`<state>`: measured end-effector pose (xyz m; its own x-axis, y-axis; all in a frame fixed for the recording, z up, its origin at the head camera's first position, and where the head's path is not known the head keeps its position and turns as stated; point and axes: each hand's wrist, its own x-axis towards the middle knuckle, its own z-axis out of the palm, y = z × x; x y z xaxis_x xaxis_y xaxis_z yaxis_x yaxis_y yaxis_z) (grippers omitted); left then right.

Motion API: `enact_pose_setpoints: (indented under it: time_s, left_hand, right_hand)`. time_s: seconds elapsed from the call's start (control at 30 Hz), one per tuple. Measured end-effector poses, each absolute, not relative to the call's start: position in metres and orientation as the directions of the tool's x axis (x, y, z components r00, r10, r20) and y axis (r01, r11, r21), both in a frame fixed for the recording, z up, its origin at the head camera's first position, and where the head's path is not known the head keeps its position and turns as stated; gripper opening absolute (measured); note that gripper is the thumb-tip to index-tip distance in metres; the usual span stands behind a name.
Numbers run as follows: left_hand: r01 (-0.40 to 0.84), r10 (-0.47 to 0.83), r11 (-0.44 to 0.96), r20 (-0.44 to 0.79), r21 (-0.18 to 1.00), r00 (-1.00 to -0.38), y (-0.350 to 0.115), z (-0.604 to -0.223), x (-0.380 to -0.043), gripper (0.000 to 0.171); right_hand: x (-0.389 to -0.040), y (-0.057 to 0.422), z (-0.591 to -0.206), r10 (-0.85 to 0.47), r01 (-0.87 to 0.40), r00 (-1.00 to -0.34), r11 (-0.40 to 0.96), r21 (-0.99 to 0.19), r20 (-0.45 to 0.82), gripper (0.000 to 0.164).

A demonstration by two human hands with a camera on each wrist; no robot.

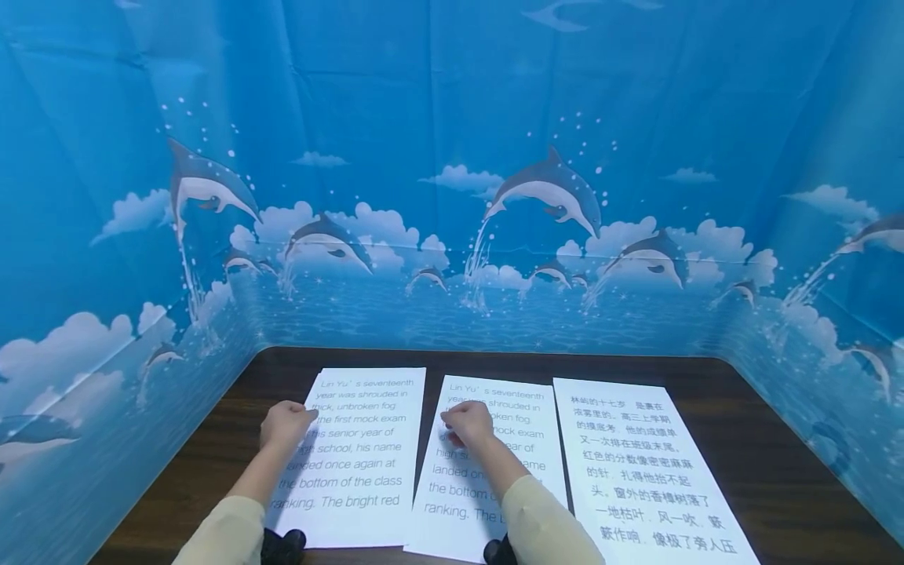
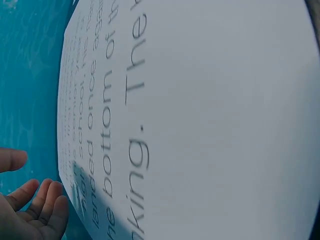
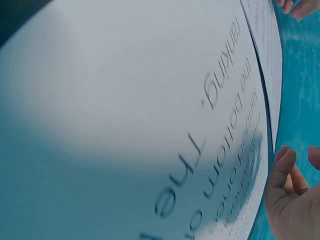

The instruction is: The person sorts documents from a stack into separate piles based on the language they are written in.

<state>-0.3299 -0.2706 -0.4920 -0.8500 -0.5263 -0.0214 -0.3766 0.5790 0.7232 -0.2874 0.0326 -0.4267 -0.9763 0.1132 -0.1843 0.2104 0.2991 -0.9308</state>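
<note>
My left hand [image 1: 286,424] hovers over the left edge of the left printed sheet [image 1: 339,528], which has large English text. In the left wrist view its fingers [image 2: 47,200] are loosely bent, the thumb stands apart, and nothing lies between them. Over the upper left part of the middle sheet [image 1: 441,532], printed with the same English text, is my right hand [image 1: 469,424]. Its fingers [image 3: 282,165] bend loosely in the right wrist view, with a gap to the thumb and nothing held. Shadows of the hands fall on both sheets.
A third sheet [image 1: 636,471] with Chinese text lies at the right, beside the middle one. All lie on a dark wooden table [image 1: 784,471]. A blue curtain [image 1: 395,180] printed with dolphins and clouds surrounds the table's back and sides.
</note>
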Motion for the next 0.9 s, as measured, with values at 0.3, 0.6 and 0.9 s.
enact_pose_setpoints:
  time_s: [0.3,0.6,0.9]
  left_hand:
    - [-0.323,-0.497,0.597,0.023,0.734,-0.867,-0.246,-0.495,-0.345,0.034]
    - [-0.275,-0.450,0.600,0.032,0.751,-0.893,-0.223,-0.497,-0.354,0.035]
    - [-0.256,-0.394,0.580,-0.009,0.773,-0.919,-0.194,-0.492,-0.353,0.034]
  right_hand:
    - [-0.292,0.049,-0.421,0.131,0.215,-0.975,0.309,-0.927,-0.182,0.016]
    - [-0.293,0.070,-0.415,0.180,0.231,-0.967,0.303,-0.925,-0.183,0.019]
    - [-0.292,0.094,-0.412,0.237,0.245,-0.955,0.285,-0.927,-0.180,0.020]
